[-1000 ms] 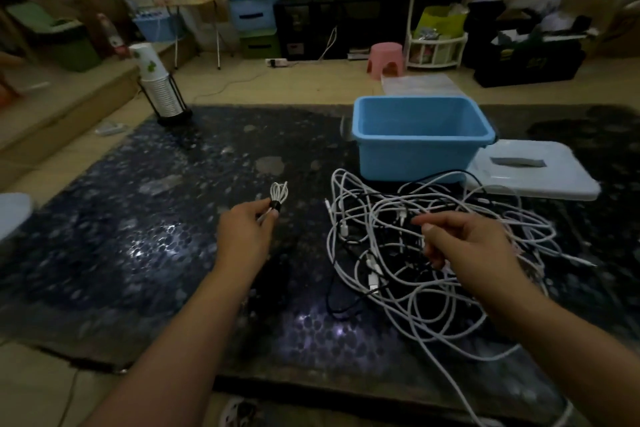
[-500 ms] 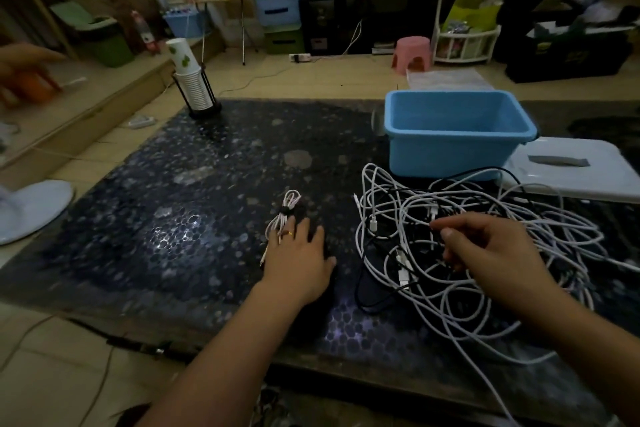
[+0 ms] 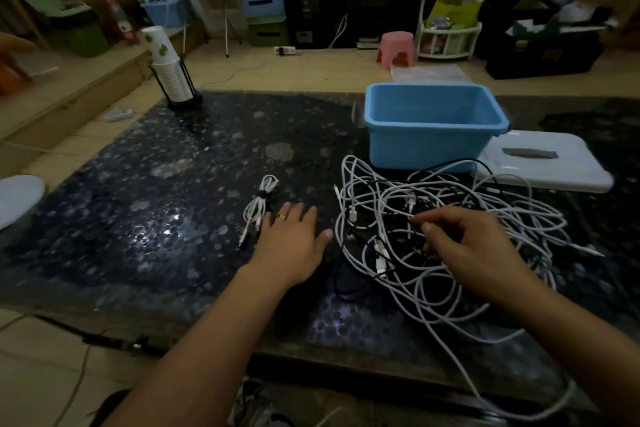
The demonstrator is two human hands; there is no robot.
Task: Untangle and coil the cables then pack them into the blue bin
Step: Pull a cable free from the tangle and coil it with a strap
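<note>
My right grip (image 3: 464, 246) pinches a white strand in the tangled cables (image 3: 450, 218) heaped toward the table's (image 3: 138, 218) right edge; my left grip (image 3: 291, 243) lies flat, fingers apart, beside the coiled cable (image 3: 259, 208). The blue bin (image 3: 433, 139) stands behind, toward the far edge.

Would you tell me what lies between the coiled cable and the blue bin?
Only bare dark tabletop lies between the coiled cable and the blue bin, per the head view.

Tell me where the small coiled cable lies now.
The small coiled cable lies on the table, just beyond the left hand, left of the tangled cables.
</note>
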